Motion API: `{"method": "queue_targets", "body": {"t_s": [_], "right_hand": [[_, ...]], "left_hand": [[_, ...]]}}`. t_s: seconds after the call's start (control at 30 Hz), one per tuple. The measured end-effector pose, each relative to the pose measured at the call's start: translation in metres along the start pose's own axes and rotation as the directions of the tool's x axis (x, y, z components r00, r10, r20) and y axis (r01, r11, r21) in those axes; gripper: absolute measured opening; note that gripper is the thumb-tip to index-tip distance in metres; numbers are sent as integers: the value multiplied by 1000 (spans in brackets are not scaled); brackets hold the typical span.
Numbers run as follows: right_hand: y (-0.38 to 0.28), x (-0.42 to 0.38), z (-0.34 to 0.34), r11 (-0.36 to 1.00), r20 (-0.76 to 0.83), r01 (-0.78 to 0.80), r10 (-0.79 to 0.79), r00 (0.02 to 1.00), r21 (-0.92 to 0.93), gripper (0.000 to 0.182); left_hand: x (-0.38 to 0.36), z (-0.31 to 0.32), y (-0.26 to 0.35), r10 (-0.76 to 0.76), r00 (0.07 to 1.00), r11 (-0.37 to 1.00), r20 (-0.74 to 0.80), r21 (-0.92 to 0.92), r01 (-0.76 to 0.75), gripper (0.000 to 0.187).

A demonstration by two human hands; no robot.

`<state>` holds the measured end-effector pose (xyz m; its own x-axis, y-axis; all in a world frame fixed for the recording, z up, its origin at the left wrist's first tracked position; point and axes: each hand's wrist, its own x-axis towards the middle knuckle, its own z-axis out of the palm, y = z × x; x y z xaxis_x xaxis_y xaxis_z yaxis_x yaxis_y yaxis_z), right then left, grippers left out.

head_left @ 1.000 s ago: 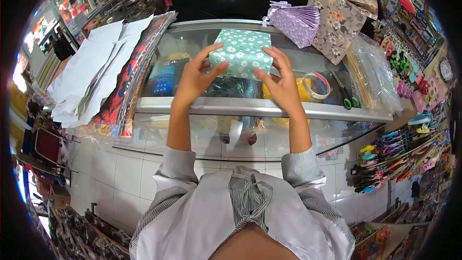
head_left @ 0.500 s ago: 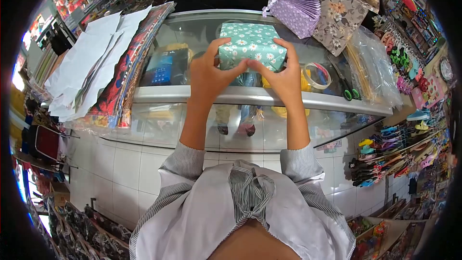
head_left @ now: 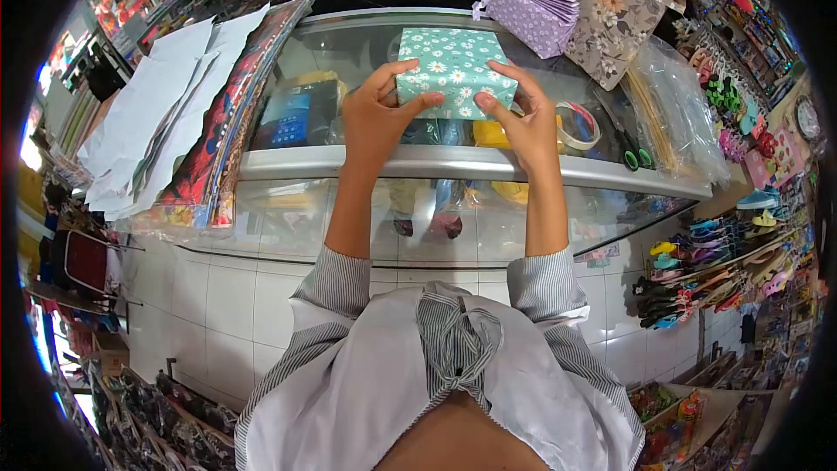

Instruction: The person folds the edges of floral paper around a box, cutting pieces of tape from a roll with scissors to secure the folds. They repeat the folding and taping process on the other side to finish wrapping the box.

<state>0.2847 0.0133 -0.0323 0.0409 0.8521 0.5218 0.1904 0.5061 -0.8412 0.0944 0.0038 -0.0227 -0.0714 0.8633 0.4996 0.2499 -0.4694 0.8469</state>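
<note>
A gift box (head_left: 453, 65) wrapped in green paper with white daisies is between my two hands over the glass counter (head_left: 366, 35). My left hand (head_left: 384, 109) grips its left side, with the thumb across the near face and fingers along the side. On the other side my right hand (head_left: 520, 111) holds it the same way, its thumb on the near face. Close to the right hand lies a roll of clear tape (head_left: 578, 126). Scissors (head_left: 629, 144) with black and green handles rest farther right.
White paper sheets (head_left: 161, 96) lie over patterned wrapping paper (head_left: 253, 92) at the left. A purple pleated gift package (head_left: 534, 17) and a brown floral one (head_left: 610, 13) stand at the back right. Wooden sticks (head_left: 658, 122) and clear plastic (head_left: 693, 113) cover the counter's right end.
Both thumbs have moved apart, from nearly touching at the middle of the near face out toward its sides. The box appears slightly higher in view, still held by both hands.
</note>
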Motion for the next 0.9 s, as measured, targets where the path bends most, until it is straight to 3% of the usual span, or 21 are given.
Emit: {"method": "queue_targets", "body": {"t_s": [0.1, 0.2, 0.3, 0.5, 0.6, 0.7, 0.73, 0.83, 0.9], "right_hand": [[3, 1, 4, 998, -9, 17, -18, 1000, -66, 50], [-12, -2, 2, 1000, 12, 22, -22, 1000, -9, 55], [-9, -2, 1, 987, 40, 103, -98, 994, -122, 57], [-20, -12, 7, 1000, -51, -6, 7, 999, 26, 50], [-41, -26, 1, 986, -78, -95, 106, 991, 133, 49], [-54, -48, -3, 966, -79, 54, -35, 996, 251, 48], [-57, -56, -6, 970, -63, 167, -158, 985, 176, 48], [-64, -82, -19, 928, -6, 360, -361, 932, 92, 48], [-66, -102, -34, 939, 29, 343, -343, 939, 9, 55]], "left_hand": [[6, -2, -6, 60, 998, 989, 17, -138, -57, 47], [9, -23, 4, -82, 991, 962, 108, -252, 107, 55], [6, -27, 4, 26, 987, 1000, 156, -17, -24, 61], [2, -25, -11, 99, 994, 988, 48, -121, -92, 60], [11, -39, -29, -114, 991, 845, 65, -519, 132, 58], [15, -26, -27, -360, 922, 741, 142, -557, 375, 73], [11, -29, -11, -366, 849, 478, 382, -705, 524, 77], [-4, -23, 17, -214, 804, 470, 555, -663, 583, 76], [-17, -3, 23, -208, 857, 576, 471, -650, 496, 78]]}}
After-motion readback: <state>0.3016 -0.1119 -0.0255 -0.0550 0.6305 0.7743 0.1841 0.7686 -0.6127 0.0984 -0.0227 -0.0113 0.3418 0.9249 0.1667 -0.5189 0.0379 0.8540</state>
